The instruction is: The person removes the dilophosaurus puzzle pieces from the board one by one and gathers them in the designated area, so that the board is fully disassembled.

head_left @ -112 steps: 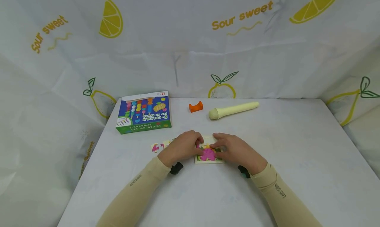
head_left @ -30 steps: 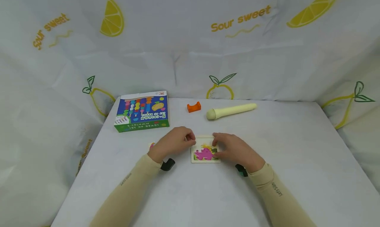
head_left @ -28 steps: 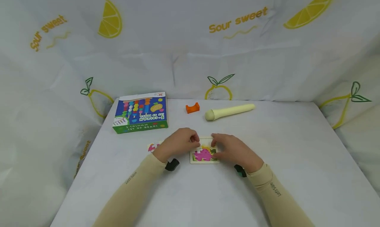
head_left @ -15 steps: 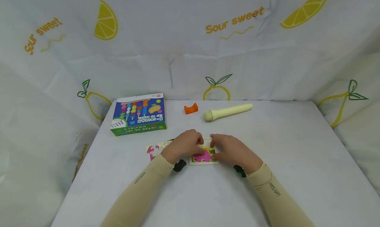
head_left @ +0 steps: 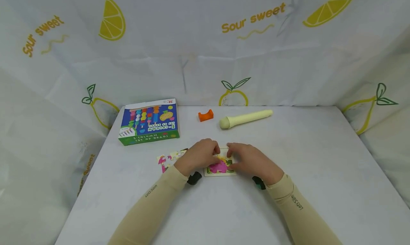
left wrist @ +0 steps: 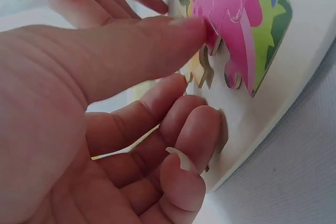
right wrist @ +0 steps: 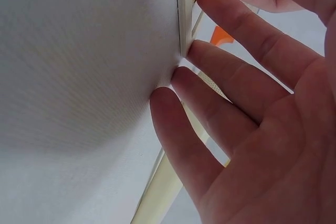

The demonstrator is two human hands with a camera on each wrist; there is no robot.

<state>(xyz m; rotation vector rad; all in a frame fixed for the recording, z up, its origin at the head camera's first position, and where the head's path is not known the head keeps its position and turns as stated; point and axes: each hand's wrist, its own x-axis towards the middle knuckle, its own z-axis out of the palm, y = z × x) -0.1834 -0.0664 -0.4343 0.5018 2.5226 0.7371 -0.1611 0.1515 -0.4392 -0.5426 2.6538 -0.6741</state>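
Note:
A small jigsaw puzzle tray (head_left: 220,174) with a pink animal picture lies on the table between both hands. My left hand (head_left: 202,154) is over its left part. In the left wrist view, the thumb presses on a pink puzzle piece (left wrist: 216,38), while the other fingers bend loosely by the bare backing of the tray. From the other side, my right hand (head_left: 251,162) rests against the tray's right edge. The right wrist view shows its fingers (right wrist: 236,69) fairly straight, with tips at the edge and the table. Loose puzzle pieces (head_left: 164,160) lie left of the tray, partly hidden by my left hand.
A bead-set box (head_left: 148,122) stands at the back left. Near the back edge are an orange curved block (head_left: 205,115) and a pale yellow stick with a rounded head (head_left: 246,119). A white printed cloth (head_left: 144,74) hangs behind the table.
My left hand has moved right from the tray's left edge, and its thumb has come down on the puzzle. More loose pieces show behind it. My right hand stays at the tray.

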